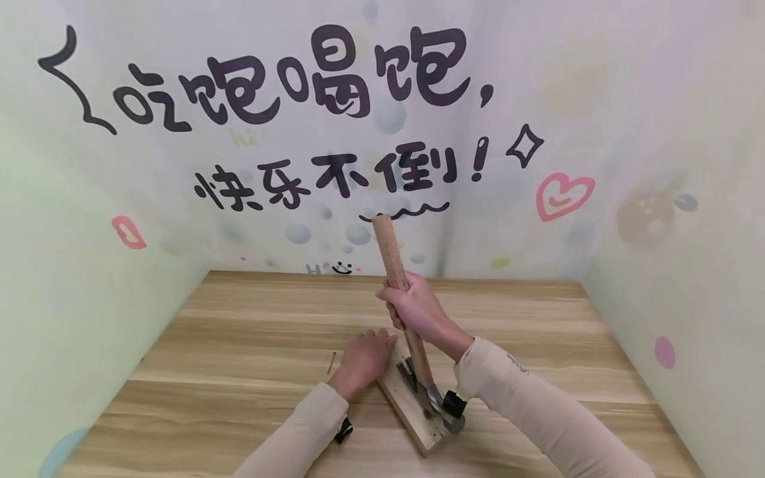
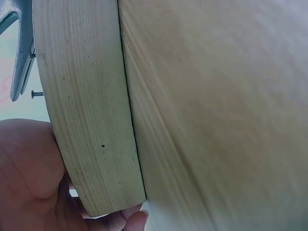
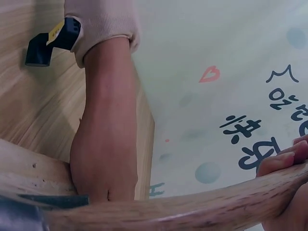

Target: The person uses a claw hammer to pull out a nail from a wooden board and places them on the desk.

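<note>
My right hand (image 1: 421, 311) grips the wooden handle of a claw hammer (image 1: 391, 255), which is tilted up and away. The hammer's head (image 1: 439, 401) lies low over the near part of a wooden board (image 1: 406, 405), its claw pointing along the board. My left hand (image 1: 366, 355) holds the board's far end, with fingers curled round that end in the left wrist view. There, a nail (image 2: 37, 94) sticks out of the board's upper face, close to the claw tips (image 2: 17, 89). In the right wrist view the hammer handle (image 3: 192, 207) crosses in front of the left hand.
A loose nail (image 1: 331, 362) lies on the wood-grain table (image 1: 239, 345), left of my left hand. Printed cloth walls (image 1: 299, 146) enclose the table at the back and both sides. Black wrist cameras (image 1: 454, 403) sit at my cuffs.
</note>
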`<state>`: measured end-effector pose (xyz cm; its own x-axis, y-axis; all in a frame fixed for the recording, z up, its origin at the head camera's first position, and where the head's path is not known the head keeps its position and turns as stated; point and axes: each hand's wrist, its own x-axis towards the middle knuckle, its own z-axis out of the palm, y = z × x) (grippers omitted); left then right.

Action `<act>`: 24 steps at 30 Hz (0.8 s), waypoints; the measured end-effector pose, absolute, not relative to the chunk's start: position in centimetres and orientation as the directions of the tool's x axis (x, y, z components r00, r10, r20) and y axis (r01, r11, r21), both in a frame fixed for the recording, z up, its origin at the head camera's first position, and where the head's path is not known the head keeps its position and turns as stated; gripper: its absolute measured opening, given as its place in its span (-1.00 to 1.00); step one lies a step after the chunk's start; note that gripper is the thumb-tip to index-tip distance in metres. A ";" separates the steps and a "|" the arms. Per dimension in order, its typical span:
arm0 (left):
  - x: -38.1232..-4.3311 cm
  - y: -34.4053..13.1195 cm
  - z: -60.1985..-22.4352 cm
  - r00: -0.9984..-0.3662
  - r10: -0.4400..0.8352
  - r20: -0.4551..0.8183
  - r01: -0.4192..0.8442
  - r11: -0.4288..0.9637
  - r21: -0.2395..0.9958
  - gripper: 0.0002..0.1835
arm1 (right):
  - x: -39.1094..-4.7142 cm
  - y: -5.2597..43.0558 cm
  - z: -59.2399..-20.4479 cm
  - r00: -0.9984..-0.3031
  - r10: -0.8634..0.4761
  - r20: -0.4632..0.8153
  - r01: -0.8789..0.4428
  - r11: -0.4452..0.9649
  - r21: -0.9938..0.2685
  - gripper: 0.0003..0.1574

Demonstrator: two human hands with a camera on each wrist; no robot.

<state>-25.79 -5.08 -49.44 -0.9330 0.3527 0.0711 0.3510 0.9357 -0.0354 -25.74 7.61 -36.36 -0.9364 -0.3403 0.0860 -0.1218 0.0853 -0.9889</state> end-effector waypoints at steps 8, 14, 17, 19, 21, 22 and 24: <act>-25.8 -4.9 -49.7 -0.931 0.356 0.083 0.357 0.934 -0.003 -0.64 | -25.5 7.7 -36.7 -0.938 -0.327 0.116 -0.150 0.082 -0.985 -0.87; -25.8 -4.9 -49.6 -0.929 0.369 0.034 0.369 0.929 -0.026 -0.66 | -25.1 8.0 -36.9 -0.931 -0.333 0.150 -0.182 0.068 -0.981 -0.88; -25.9 -4.9 -49.6 -0.949 0.316 0.016 0.317 0.947 0.057 -0.63 | -24.8 8.1 -36.9 -0.927 -0.337 0.162 -0.186 0.040 -0.982 -0.88; -26.0 -4.9 -49.6 -0.962 0.271 0.010 0.270 0.954 0.128 -0.60 | -24.5 8.2 -36.9 -0.927 -0.337 0.168 -0.186 0.022 -0.982 -0.88; -26.0 -4.9 -49.5 -0.969 0.246 0.002 0.243 0.956 0.165 -0.58 | -24.4 8.2 -36.9 -0.926 -0.335 0.173 -0.188 0.012 -0.982 -0.88; -26.0 -4.9 -49.4 -0.971 0.240 -0.001 0.236 0.956 0.175 -0.57 | -24.4 8.3 -36.9 -0.926 -0.333 0.176 -0.191 0.011 -0.982 -0.88; -26.0 -4.9 -49.4 -0.972 0.236 -0.003 0.232 0.956 0.182 -0.56 | -24.3 8.3 -36.9 -0.927 -0.330 0.179 -0.191 0.005 -0.982 -0.88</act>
<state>-26.04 -4.86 -49.36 -0.9717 0.2362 -0.0031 0.2318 0.9557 0.1815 -24.29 8.32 -36.87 -0.9267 -0.3305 0.1787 -0.1912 0.0054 -0.9815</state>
